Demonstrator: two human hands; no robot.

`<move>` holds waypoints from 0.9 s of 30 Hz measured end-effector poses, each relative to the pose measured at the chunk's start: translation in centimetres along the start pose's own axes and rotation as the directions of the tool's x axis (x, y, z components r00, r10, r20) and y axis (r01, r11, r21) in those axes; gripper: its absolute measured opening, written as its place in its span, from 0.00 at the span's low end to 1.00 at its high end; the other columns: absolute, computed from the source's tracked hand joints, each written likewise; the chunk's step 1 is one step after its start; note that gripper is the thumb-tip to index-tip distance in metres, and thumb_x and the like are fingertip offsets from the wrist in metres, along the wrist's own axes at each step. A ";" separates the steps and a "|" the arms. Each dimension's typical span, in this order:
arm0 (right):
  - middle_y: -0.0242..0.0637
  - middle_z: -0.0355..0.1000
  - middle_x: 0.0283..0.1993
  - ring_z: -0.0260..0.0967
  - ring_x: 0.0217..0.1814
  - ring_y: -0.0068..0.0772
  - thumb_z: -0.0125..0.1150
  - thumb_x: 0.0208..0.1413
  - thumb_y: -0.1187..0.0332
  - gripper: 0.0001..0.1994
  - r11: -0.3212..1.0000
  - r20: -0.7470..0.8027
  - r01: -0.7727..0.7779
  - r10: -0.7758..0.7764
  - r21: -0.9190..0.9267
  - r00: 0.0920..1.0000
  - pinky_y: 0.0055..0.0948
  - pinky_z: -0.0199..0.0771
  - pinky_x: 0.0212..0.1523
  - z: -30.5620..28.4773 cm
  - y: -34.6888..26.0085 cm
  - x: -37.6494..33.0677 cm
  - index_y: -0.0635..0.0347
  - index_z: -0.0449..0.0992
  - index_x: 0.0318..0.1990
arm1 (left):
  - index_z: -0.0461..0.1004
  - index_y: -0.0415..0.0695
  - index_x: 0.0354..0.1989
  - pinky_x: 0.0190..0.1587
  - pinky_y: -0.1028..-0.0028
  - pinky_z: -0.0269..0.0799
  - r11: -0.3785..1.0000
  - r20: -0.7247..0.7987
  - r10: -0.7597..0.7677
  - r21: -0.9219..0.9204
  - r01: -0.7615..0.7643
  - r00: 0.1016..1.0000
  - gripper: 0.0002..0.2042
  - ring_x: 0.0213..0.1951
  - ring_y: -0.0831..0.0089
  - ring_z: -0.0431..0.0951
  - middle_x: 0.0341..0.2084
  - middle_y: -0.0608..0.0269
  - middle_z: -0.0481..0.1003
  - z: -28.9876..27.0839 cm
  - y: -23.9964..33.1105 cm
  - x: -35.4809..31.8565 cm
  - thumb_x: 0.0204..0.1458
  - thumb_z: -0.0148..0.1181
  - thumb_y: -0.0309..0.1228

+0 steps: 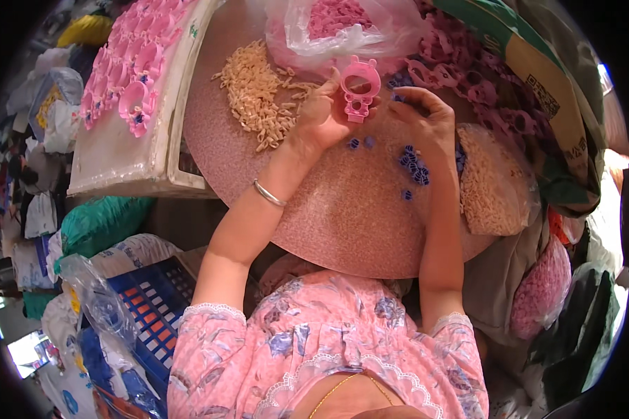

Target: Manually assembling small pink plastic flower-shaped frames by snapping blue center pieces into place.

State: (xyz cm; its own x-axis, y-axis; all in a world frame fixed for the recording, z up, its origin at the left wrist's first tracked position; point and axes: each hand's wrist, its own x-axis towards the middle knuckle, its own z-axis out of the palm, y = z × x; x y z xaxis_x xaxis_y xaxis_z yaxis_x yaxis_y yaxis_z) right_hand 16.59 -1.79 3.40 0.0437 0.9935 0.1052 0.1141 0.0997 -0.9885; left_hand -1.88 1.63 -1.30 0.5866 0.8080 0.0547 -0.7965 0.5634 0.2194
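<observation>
Pink frame (357,103) held in fingers of the left hand (321,117)

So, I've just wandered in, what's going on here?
Small plastic parts are being handled over a round pinkish table. The left hand holds up a pink plastic piece with a ring at its top. The right hand is raised beside it, fingers bent; whether it holds anything is hard to tell. Little blue parts and a cream-coloured pile lie on the table, and similar pink pieces sit on a white box to the left.
</observation>
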 end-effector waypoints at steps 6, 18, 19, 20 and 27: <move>0.31 0.77 0.37 0.71 0.33 0.16 0.61 0.50 0.81 0.08 0.995 0.056 0.104 -0.104 0.000 0.993 0.16 0.72 0.36 1.7 -0.7 -1.1 0.66 0.79 0.39 | 0.63 0.43 0.57 0.54 0.63 0.68 0.995 -0.070 0.095 -0.017 -0.096 0.993 0.23 0.51 0.62 0.70 0.51 0.55 0.70 1.5 -1.5 0.3 0.61 0.43 0.47; 0.33 0.70 0.31 0.66 0.26 0.23 0.70 0.42 0.75 0.09 0.804 0.021 0.351 -0.390 -0.479 0.921 0.21 0.67 0.30 3.2 -2.8 -1.9 0.60 0.80 0.34 | 0.63 0.42 0.56 0.51 0.66 0.70 0.991 0.000 0.121 -0.062 -0.121 0.993 0.25 0.48 0.65 0.71 0.47 0.56 0.70 1.2 -2.0 0.0 0.60 0.42 0.50; 0.33 0.69 0.31 0.66 0.26 0.23 0.70 0.43 0.74 0.09 0.778 0.064 0.424 -0.448 -0.463 0.892 0.21 0.67 0.29 2.9 -2.3 -1.8 0.60 0.80 0.34 | 0.63 0.42 0.56 0.51 0.66 0.70 0.991 0.001 0.120 -0.064 -0.120 0.993 0.25 0.48 0.65 0.71 0.47 0.56 0.70 1.4 -2.1 0.0 0.60 0.42 0.50; 0.32 0.67 0.32 0.65 0.26 0.23 0.70 0.43 0.74 0.08 0.748 0.105 0.494 -0.504 -0.442 0.857 0.22 0.66 0.28 2.8 -2.0 -1.6 0.59 0.80 0.33 | 0.63 0.42 0.56 0.51 0.66 0.70 0.993 0.013 0.116 -0.036 -0.116 0.993 0.25 0.48 0.65 0.71 0.47 0.56 0.70 1.5 -2.1 0.1 0.60 0.42 0.50; 0.28 0.68 0.30 0.64 0.26 0.17 0.68 0.47 0.75 0.06 0.826 -0.043 0.323 -0.384 -0.462 0.922 0.19 0.65 0.28 3.0 -1.7 -1.7 0.65 0.78 0.32 | 0.58 0.44 0.63 0.49 0.68 0.70 0.944 -0.051 0.243 0.244 -0.224 0.969 0.28 0.45 0.70 0.72 0.44 0.59 0.71 3.2 -2.8 0.0 0.61 0.40 0.50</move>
State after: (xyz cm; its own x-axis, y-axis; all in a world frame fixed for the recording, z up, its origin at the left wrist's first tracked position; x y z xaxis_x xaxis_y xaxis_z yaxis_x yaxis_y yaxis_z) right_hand 13.31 -3.50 4.59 0.0394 0.8754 0.4817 0.5670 0.3774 -0.7322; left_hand 0.77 -0.50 1.22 0.3674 0.9283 0.0565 -0.8471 0.3089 0.4324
